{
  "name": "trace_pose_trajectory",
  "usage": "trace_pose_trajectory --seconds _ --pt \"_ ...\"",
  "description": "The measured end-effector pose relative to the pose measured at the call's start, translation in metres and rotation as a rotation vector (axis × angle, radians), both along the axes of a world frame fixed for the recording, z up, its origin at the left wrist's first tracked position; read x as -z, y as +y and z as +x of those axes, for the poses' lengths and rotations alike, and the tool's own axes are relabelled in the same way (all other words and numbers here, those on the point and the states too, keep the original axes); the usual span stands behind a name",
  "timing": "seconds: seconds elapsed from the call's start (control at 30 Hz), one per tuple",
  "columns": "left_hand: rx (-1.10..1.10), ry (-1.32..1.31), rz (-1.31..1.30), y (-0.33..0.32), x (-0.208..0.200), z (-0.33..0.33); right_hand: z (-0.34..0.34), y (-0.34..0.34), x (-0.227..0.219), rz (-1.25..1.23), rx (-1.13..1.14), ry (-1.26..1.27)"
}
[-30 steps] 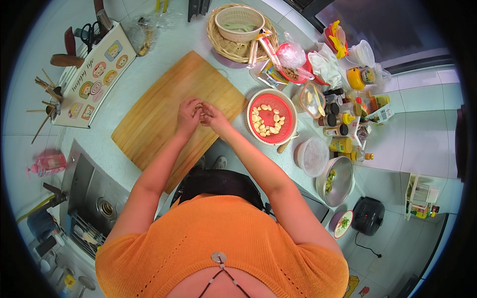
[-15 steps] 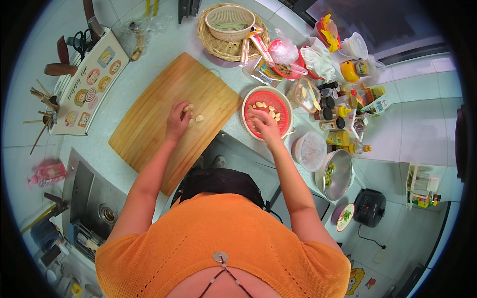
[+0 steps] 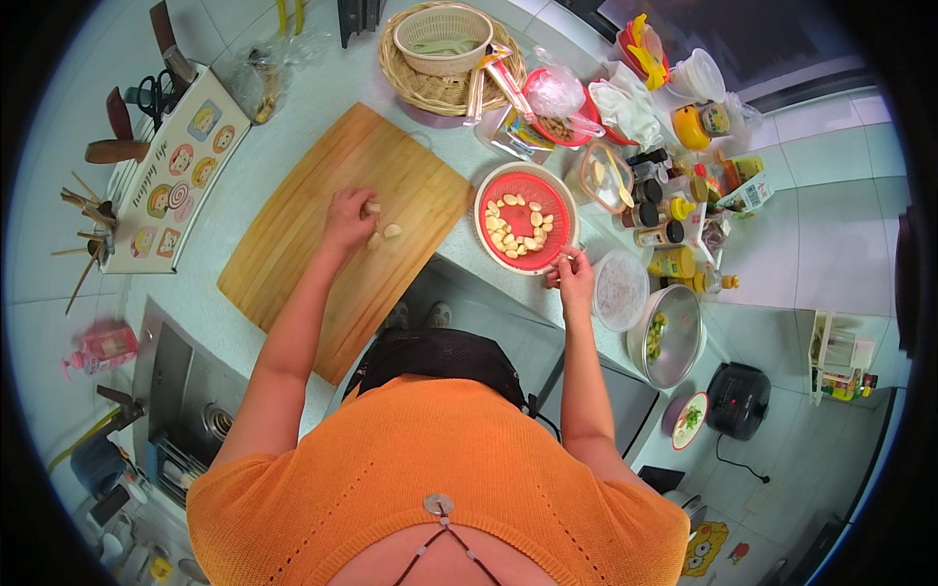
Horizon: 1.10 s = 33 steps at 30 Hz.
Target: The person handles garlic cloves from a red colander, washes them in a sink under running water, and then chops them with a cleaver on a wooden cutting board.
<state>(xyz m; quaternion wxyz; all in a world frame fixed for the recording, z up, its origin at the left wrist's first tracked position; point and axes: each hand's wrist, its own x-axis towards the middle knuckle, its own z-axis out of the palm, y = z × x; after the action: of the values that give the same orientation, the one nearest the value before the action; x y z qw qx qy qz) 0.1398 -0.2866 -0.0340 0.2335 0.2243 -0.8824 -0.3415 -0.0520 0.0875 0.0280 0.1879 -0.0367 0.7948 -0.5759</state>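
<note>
My left hand (image 3: 349,221) is over the wooden cutting board (image 3: 293,244), its fingers closed around a pale garlic clove (image 3: 372,208). Just right of those fingertips, two more cloves lie on the board. To the right of the board stands a round strainer basket (image 3: 480,230) with a cream rim and a red inside; several peeled garlic cloves (image 3: 501,240) are spread over its bottom. My right hand (image 3: 575,280) pinches the basket's near right edge, where a small handle sits. Its fingers partly cover that handle.
A clear round plastic lid (image 3: 619,291) and a steel bowl (image 3: 679,337) with green pieces lie right of the basket. Behind stand a wicker basket (image 3: 389,68), a plastic box (image 3: 598,186) and several seasoning bottles (image 3: 660,234). The knife holder (image 3: 161,210) is far left, beyond the sink (image 3: 195,386).
My right hand has moved from over the garlic in the strainer basket to its near right edge, uncovering the cloves. My left hand has stayed over the board, shifting only slightly.
</note>
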Motion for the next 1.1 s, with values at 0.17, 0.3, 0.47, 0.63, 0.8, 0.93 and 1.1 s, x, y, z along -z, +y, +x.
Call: trace_pose_trajectory --seconds 0.17,0.3,0.47,0.63,0.8,0.93,1.1 --pt "-0.003 0.024 -0.002 0.004 0.007 -0.003 0.009 0.002 0.007 0.281 -0.034 0.104" --pt "-0.142 0.057 0.213 0.010 0.007 -0.006 0.012 -0.001 0.010 0.417 -0.095 0.143" --pt "-0.297 0.160 0.565 0.008 -0.002 -0.004 0.017 -0.018 0.008 0.288 -0.020 0.194" --pt "-0.360 0.244 0.584 -0.010 0.011 0.001 0.005 -0.014 0.004 0.325 0.001 0.081" --pt "-0.296 0.219 0.464 -0.010 0.021 0.010 0.003 -0.016 0.007 0.178 0.071 -0.018" --pt "-0.259 0.101 0.400 -0.013 0.016 0.014 0.001 -0.015 0.013 0.148 0.124 -0.102" --pt "-0.139 -0.114 -0.087 0.007 -0.005 0.000 0.002 -0.014 0.019 0.123 0.143 -0.111"
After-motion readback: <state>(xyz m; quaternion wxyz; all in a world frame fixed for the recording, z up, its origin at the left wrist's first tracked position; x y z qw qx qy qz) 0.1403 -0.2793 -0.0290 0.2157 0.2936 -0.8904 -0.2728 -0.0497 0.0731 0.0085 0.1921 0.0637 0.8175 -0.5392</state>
